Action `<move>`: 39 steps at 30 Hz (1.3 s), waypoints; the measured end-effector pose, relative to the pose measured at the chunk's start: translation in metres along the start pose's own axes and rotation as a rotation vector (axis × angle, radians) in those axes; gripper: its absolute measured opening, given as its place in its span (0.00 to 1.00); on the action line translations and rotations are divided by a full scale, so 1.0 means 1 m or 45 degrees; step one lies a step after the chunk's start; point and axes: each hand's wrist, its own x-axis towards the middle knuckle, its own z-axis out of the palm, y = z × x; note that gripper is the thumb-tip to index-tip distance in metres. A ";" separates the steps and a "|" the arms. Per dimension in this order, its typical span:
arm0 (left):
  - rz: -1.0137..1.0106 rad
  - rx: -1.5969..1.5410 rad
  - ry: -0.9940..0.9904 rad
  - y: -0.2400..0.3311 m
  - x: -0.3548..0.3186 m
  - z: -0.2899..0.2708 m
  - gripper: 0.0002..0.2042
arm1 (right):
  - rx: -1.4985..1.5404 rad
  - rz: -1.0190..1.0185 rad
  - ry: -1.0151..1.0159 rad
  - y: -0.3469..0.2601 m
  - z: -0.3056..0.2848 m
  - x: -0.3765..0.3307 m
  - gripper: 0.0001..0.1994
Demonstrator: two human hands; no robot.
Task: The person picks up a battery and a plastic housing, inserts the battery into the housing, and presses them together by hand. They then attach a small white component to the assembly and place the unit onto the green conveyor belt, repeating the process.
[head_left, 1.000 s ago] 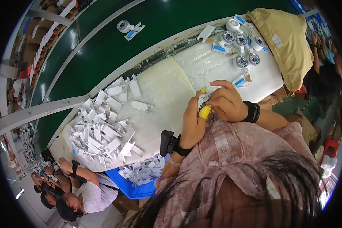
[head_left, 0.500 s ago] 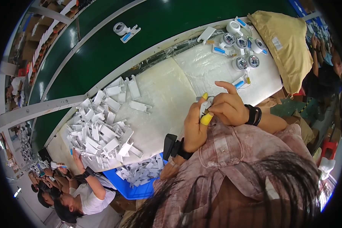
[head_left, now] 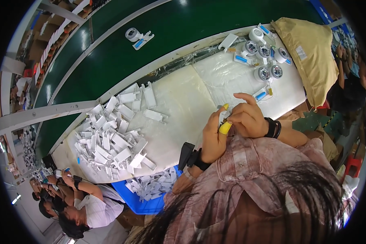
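Fingers (head_left: 213,120) of the left hand (head_left: 213,143), two wearing yellow tip covers (head_left: 225,128), are grasping a small white plastic part (head_left: 222,117), partly hidden, over the white, film-covered desk (head_left: 179,110). Fingers of the right hand (head_left: 251,122) are pinching at the part's three-o'clock side. Seen from the hands, a heap of white plastic brackets (head_left: 120,141) is lying at nine o'clock, a blue plastic bin (head_left: 130,204) holding white pieces (head_left: 152,185) is standing between seven and eight, and round white units with grey rims (head_left: 264,73) are resting at one o'clock.
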 end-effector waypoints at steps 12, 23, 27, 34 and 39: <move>-0.085 -0.381 -0.097 0.005 -0.002 0.002 0.22 | 0.004 -0.060 -0.141 0.000 -0.013 0.002 0.06; -0.130 -0.310 -0.056 -0.006 -0.007 0.008 0.22 | -0.066 -0.043 -0.083 -0.003 -0.011 -0.005 0.06; -0.080 -0.143 -0.040 0.001 -0.003 0.008 0.21 | -0.040 -0.010 -0.066 -0.002 -0.009 -0.006 0.06; 0.148 0.182 0.074 -0.015 0.006 0.000 0.20 | -0.080 -0.024 0.006 0.006 0.005 0.003 0.08; 0.063 0.001 0.152 0.011 0.030 -0.027 0.18 | -0.102 0.040 0.056 0.016 0.028 0.036 0.11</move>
